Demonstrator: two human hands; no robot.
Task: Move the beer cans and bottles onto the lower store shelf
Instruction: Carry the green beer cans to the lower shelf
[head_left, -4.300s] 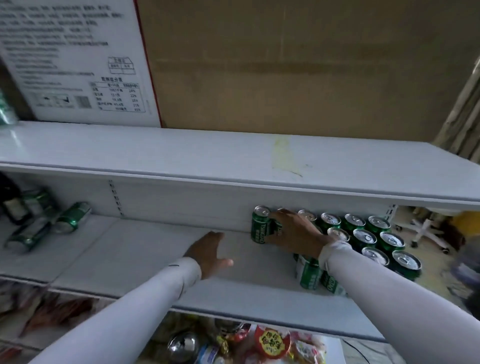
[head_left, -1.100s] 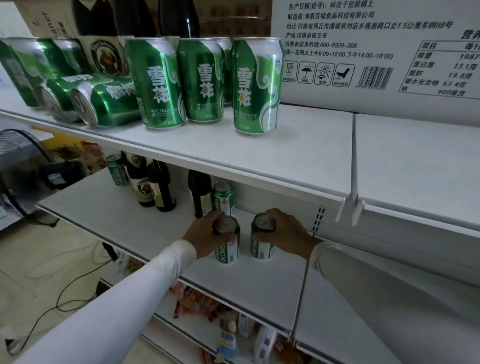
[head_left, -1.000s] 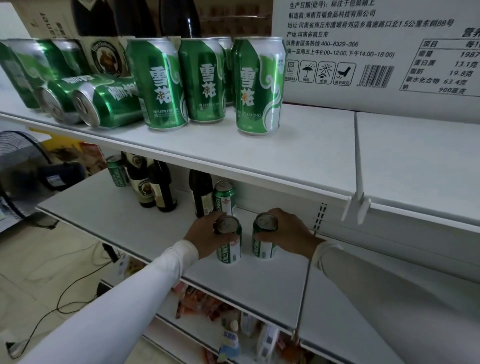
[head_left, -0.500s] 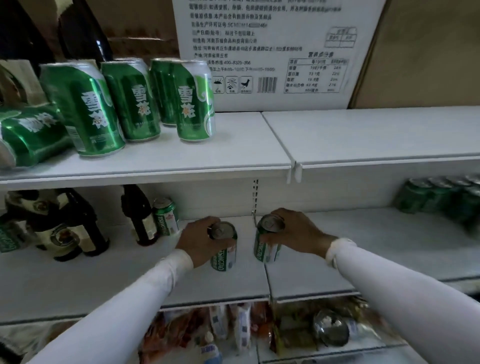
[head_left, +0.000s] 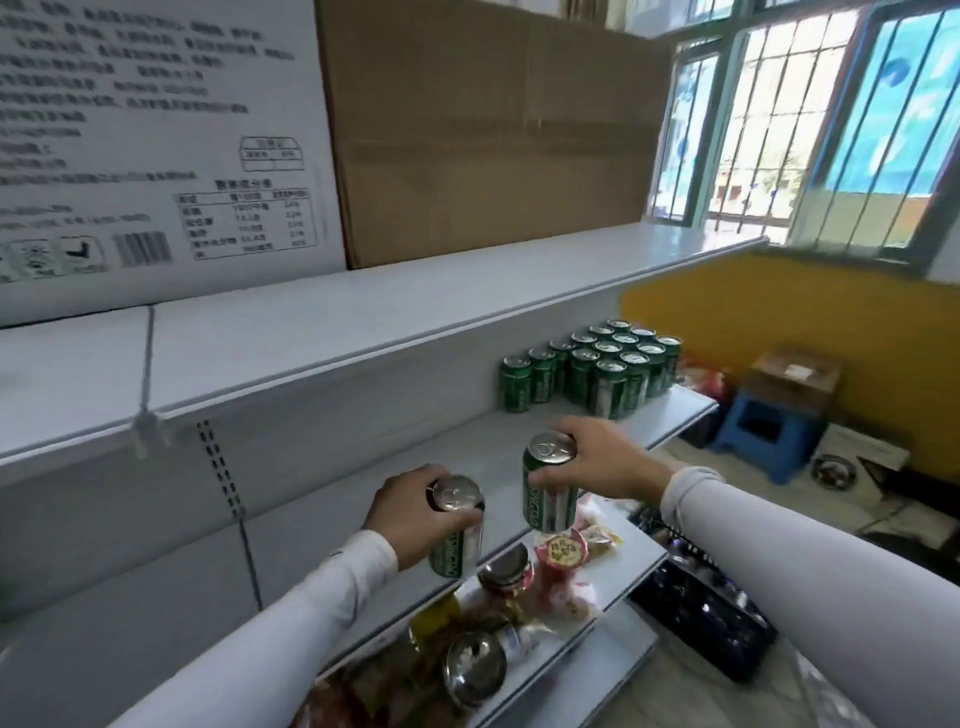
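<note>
A: What is the left hand (head_left: 410, 514) doing?

B: It is gripping a green aluminium beer can with a silver lid (head_left: 457, 530) from above, fingers curling round its top rim. That can is tilting a little, hanging over the front edge of the white metal lower shelf (head_left: 363, 519).

A: And the right hand (head_left: 597, 460)?

B: It is holding a second green beer can with a silver pull-tab lid (head_left: 549, 483) upright, thumb and fingers wrapping its upper part, also above the lower shelf's front edge, just right of the first can and not touching it.

A: Is anything standing on that shelf?

B: A block of upright green cans (head_left: 597, 366) is sitting in rows towards the shelf's far right end, well apart from both hands. A brown cardboard box (head_left: 483, 130) is resting on the board above it.
</note>
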